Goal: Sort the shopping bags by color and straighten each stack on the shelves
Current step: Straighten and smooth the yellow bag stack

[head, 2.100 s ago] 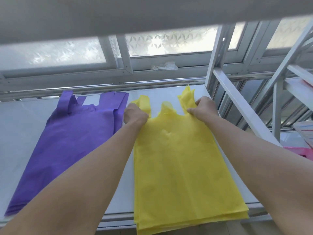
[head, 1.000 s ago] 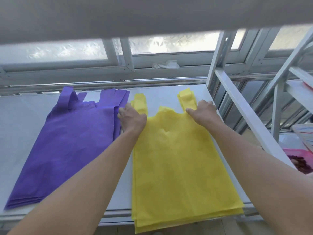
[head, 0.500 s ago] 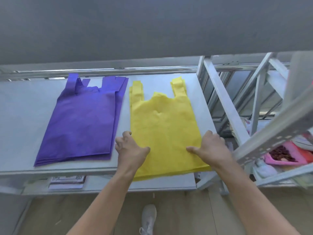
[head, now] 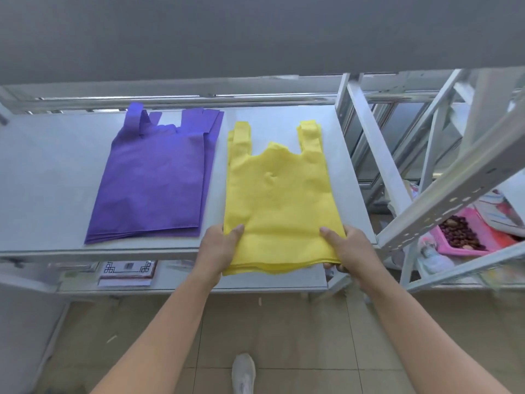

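change: left hand (head: 218,247) and right hand (head: 350,245), lying on top half a second ago, now grasp the near corners of the yellow stack (head: 278,200), thumbs above, fingers beneath. yellow stack: on the shelf (head: 42,180), right side, near edge overhanging the front. purple stack (head: 153,180): flat on the same shelf, just left of the yellow, apart from both hands.
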Demonstrator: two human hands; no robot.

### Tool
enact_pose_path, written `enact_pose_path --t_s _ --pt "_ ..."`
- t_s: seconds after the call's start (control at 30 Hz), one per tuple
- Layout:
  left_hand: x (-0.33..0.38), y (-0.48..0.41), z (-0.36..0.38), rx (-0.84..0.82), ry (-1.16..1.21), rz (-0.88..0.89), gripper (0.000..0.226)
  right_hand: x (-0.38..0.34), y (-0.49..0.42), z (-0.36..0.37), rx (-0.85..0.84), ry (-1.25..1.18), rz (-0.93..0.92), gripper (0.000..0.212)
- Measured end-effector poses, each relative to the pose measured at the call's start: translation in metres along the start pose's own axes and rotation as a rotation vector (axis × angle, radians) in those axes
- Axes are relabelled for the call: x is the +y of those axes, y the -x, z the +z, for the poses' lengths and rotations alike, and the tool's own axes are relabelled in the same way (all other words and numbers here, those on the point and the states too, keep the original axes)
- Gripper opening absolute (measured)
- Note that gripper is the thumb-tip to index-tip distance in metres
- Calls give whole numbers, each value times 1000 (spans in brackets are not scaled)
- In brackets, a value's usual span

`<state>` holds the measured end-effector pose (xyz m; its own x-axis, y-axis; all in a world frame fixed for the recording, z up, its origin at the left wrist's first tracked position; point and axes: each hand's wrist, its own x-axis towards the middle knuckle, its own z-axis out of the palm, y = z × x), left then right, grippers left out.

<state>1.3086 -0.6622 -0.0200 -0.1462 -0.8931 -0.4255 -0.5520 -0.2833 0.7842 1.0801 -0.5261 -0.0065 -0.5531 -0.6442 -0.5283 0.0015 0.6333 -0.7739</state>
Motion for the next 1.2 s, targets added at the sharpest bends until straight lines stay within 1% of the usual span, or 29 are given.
enact_pose_path --t_s 0.17,0.27,0.33,0.4,0.43,0.47,0.5,0.53,0.57,0.6,0.63,0.67,0.7,0.73,0.77,0.87,0.93,1.03,1.13,1.2 --pt "-14 7 0 33 4 96 35 13 10 1 22 -60 14 42" --pt "-6 -1 -1 104 8 155 43 4 4 0 30 -219 21 43" --pt "5 -12 0 124 16 193 38 -9 -3 -2 56 -311 -1 38" --pt "17 -24 -1 126 -1 207 33 -23 -10 -5 42 -341 -17 35" --pt "20 -27 0 135 -29 203 36 -27 -12 -6 8 -345 -8 33" --pt "20 -28 2 172 -113 217 42 -29 -13 -6 -37 -352 13 31" --pt "19 -28 4 227 -245 286 48 -29 -14 -6 -82 -365 44 28" --pt "18 -27 7 270 -368 419 50 -28 -14 -5 -116 -375 72 25" --pt "16 -25 11 257 -438 599 48 -27 -13 -3 -134 -387 91 23" --pt "17 -21 15 159 -457 775 46 -24 -14 -2 -142 -403 99 22" --pt "18 -15 19 2 -478 886 47 -22 -14 -1 -144 -428 104 22" --pt "19 -11 25 -151 -540 950 54 -21 -15 -1 -143 -459 111 23" --pt "18 -6 29 -258 -627 992 59 -20 -15 -1 -141 -491 117 23" --pt "15 -5 33 -295 -689 1026 59 -20 -14 -2 -140 -512 123 23" --pt "13 -3 35 -284 -701 1049 53 -19 -14 -3 -139 -519 127 24" --pt "12 -5 29 -150 -559 1022 27 -17 -12 -10 -129 -494 130 27" --pt "14 -6 25 -118 -490 932 20 -17 -12 -14 -113 -479 128 31" --pt "20 -13 25 -210 -461 791 26 -17 -9 -19 -131 -487 161 43" --pt "26 -21 22 -285 -414 747 30 -11 -5 -21 -183 -516 181 60" --pt "28 -26 21 -318 -377 716 29 -6 -2 -22 -199 -519 170 64"
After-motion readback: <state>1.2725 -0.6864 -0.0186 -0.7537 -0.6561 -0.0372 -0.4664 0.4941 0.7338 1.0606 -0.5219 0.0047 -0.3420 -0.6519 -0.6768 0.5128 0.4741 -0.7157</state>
